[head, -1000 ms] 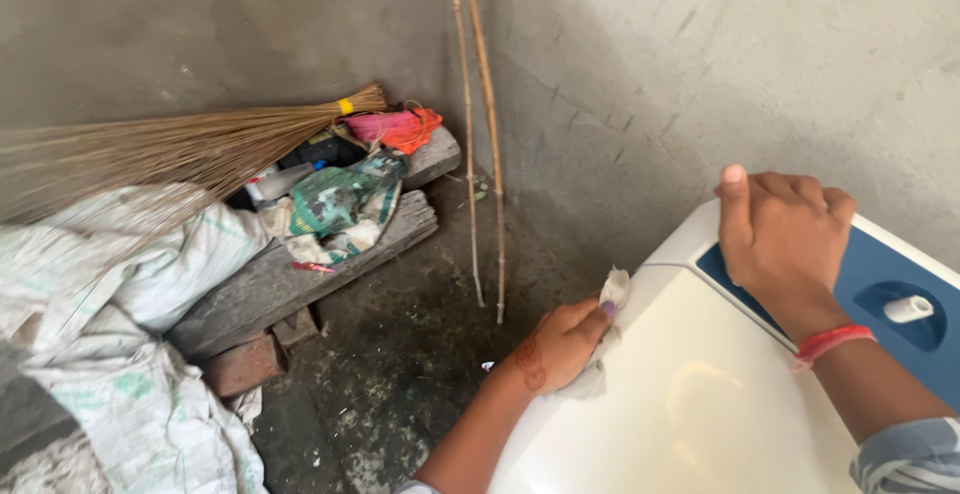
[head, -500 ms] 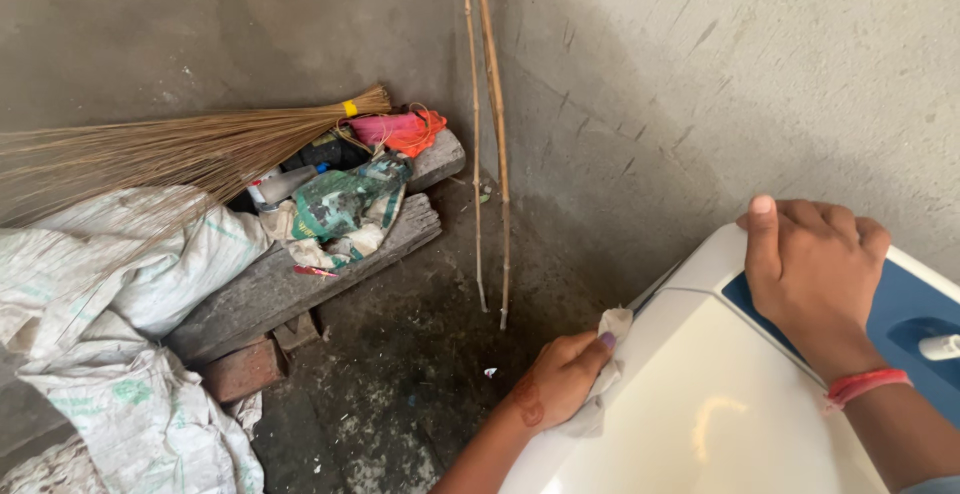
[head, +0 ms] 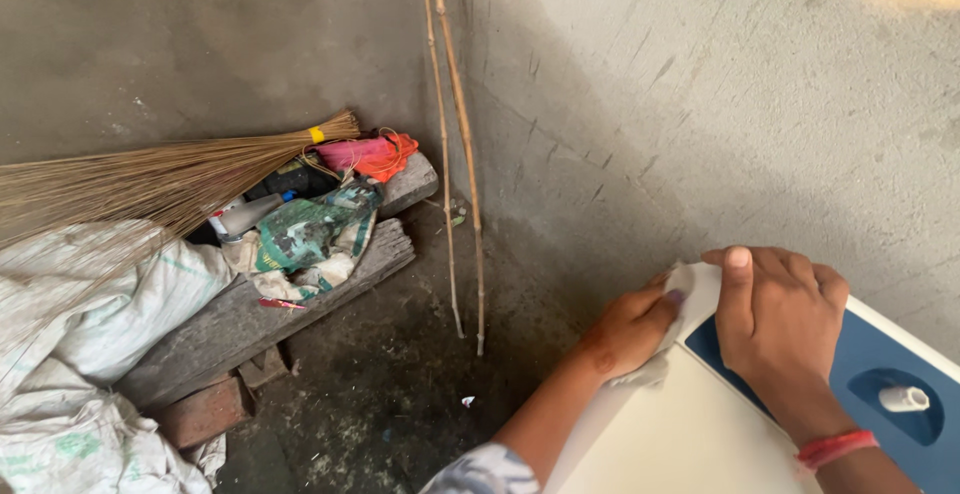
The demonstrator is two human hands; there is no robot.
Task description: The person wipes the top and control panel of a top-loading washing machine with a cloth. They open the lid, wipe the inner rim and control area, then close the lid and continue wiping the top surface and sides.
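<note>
1. Two bare concrete walls (head: 700,104) meet at a corner where thin bamboo sticks (head: 455,154) lean for support.
2. White washing machine (head: 690,434) with blue panel (head: 870,364) stands at lower right.
3. Right hand (head: 785,319) lies flat on the machine's corner, fingers spread, gripping nothing, steadying.
4. Left hand (head: 630,329) has its fingers curled onto a white cloth (head: 690,289), pressing it against the machine's edge.
5. Straw broom (head: 150,179) rests on sacks (head: 90,354).

White machine (head: 690,434) cut off at bottom-right edge; cloth (head: 690,289) mostly hidden under both hands.

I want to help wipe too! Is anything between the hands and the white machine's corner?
Only the white cloth. The left hand presses it against the corner of the white appliance, and the right hand rests directly on top beside it.
</note>
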